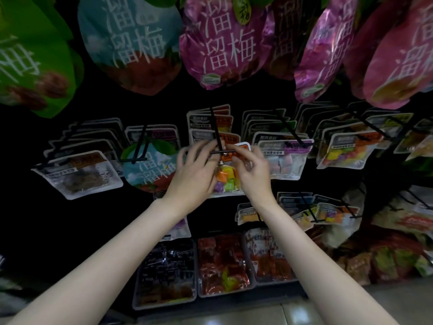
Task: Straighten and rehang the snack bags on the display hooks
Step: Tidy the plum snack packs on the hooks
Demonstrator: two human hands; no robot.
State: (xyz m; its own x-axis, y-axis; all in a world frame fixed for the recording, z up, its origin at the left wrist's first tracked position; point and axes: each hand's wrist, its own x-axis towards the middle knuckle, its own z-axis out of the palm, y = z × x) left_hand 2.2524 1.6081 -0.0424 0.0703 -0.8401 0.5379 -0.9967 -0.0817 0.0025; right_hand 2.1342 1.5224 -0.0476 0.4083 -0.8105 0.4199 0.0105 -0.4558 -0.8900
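Location: retail shop, snack aisle. Indicators: a dark display wall fitted with black metal peg hooks point(216, 127), each carrying rows of identical clear-window snack packets point(283, 158); large glossy foil bags in green, blue and magenta point(222, 43) hanging above; clear plastic bins of wrapped red snacks point(222, 266) at the base.

A: What colours are showing on the candy bag point(226, 181)?
B: Orange, yellow, green and purple cubes are glowing through clear film under an orange label.
A: And overhead?
B: 1 green bag point(35, 64), 1 teal bag point(131, 43) and 1 magenta bag point(222, 43) are showing white characters.
A: The hook point(216, 130)?
B: Black.
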